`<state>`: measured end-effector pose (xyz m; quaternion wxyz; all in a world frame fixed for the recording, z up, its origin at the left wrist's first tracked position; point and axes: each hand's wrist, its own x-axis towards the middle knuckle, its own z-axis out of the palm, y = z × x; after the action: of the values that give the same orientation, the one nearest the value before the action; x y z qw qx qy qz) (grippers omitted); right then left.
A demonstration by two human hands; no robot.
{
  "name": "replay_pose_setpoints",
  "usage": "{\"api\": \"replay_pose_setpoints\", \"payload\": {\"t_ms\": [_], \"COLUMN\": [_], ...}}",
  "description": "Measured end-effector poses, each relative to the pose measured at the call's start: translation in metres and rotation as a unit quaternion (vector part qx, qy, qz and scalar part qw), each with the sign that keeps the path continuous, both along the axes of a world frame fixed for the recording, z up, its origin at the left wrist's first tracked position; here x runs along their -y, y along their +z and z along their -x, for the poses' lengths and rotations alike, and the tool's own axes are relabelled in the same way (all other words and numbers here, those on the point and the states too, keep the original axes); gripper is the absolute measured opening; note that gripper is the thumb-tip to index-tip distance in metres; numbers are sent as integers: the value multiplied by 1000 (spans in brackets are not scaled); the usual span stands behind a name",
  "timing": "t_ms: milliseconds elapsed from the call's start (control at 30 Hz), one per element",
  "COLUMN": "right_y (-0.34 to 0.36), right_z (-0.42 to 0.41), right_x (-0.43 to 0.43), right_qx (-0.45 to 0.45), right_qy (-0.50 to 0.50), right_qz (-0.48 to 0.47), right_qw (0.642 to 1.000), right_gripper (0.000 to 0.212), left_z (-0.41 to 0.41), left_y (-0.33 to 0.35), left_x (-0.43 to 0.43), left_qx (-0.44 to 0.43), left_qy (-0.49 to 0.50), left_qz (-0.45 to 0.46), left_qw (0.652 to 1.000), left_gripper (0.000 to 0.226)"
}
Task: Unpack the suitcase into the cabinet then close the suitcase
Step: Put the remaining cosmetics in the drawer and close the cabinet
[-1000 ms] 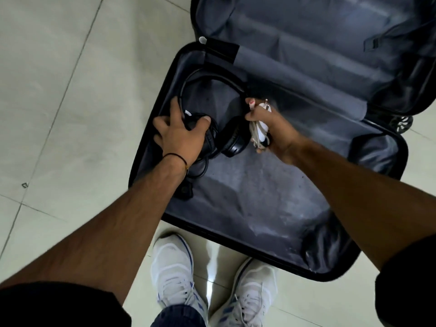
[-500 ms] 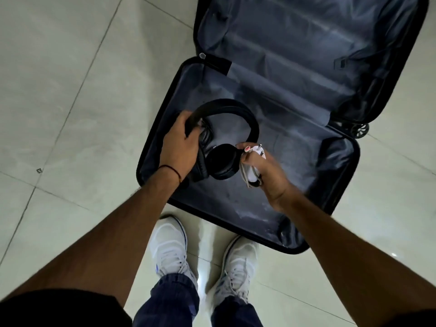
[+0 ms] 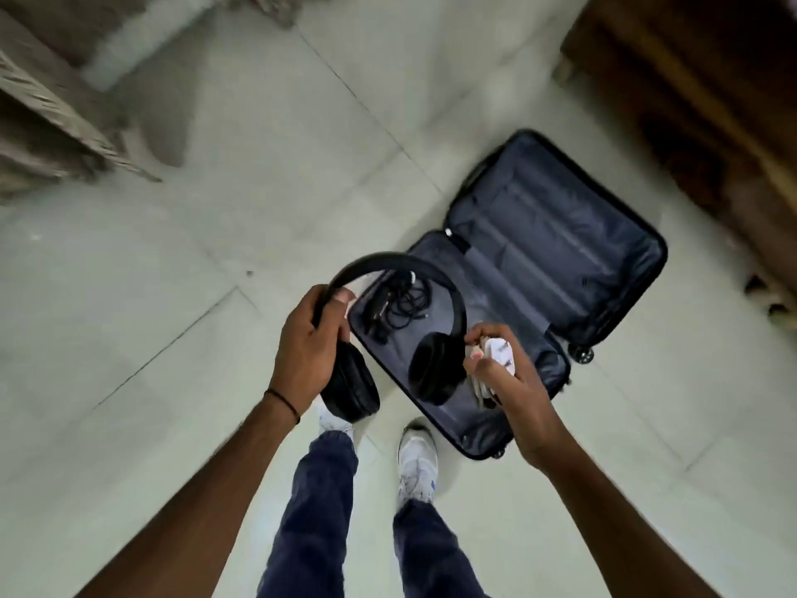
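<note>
Both hands are raised in front of the person, each with something in its grasp. The left hand (image 3: pixel 308 351) has its fingers curled round one side of the band of a pair of black headphones (image 3: pixel 433 369), thumb on the near side, with one ear cup hanging just below its palm. A thin black wristband (image 3: pixel 282 401) sits on that wrist. The right hand (image 3: pixel 509 381) is closed around a white bundle (image 3: pixel 498 353), seemingly a plug with its cord, and its fingertips are at the edge of the other ear cup; whether they touch it cannot be told. The band arches between the two hands, its top beyond them.

Below and beyond the hands, the suitcase (image 3: pixel 552 252) lies open flat on the floor (image 3: pixel 194 317), its grey lining showing in both halves. In the nearer half, seen between the hands through the arch of the band, lies a loose tangle of black cables (image 3: pixel 401 306).

Below the hands, nearer the person, are blue trousers (image 3: pixel 319 511) and white sneakers (image 3: pixel 416 459) on pale tiles, the toes at the suitcase's near edge. Far beyond the right hand stands dark wooden furniture (image 3: pixel 711 101), blurred. Far beyond the left hand is a pale, patterned piece of furniture (image 3: pixel 51 114), also blurred.
</note>
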<state>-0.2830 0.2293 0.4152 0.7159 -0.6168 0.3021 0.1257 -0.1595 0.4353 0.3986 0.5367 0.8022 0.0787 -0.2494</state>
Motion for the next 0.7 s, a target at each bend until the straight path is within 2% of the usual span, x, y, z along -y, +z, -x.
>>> {"api": "replay_pose_setpoints", "payload": {"t_ms": [100, 267, 367, 400, 467, 600, 700], "right_y": [86, 212, 273, 291, 320, 352, 364], "right_z": [-6, -6, 1, 3, 9, 21, 34], "right_x": [-12, -55, -97, -113, -147, -227, -299], "right_qx": [24, 24, 49, 47, 49, 42, 12], "right_qy": [35, 110, 194, 228, 286, 381, 460], "right_qz": [-17, -56, -101, -108, -116, -143, -183], "right_qw": [999, 992, 975, 966, 950, 912, 869], "right_gripper": [36, 41, 53, 61, 65, 56, 50], "left_z": [18, 70, 104, 115, 140, 193, 239], "left_y": [95, 236, 304, 323, 353, 394, 411], "left_x": [-32, -90, -139, -158, -195, -274, -344], "left_qx": [13, 33, 43, 43, 43, 53, 53], "left_qy": [60, 169, 226, 242, 268, 319, 384], "left_qz": [28, 60, 62, 59, 59, 61, 76], "left_qw": [998, 983, 971, 968, 961, 944, 919], "left_gripper": [27, 24, 27, 27, 27, 26, 26]}}
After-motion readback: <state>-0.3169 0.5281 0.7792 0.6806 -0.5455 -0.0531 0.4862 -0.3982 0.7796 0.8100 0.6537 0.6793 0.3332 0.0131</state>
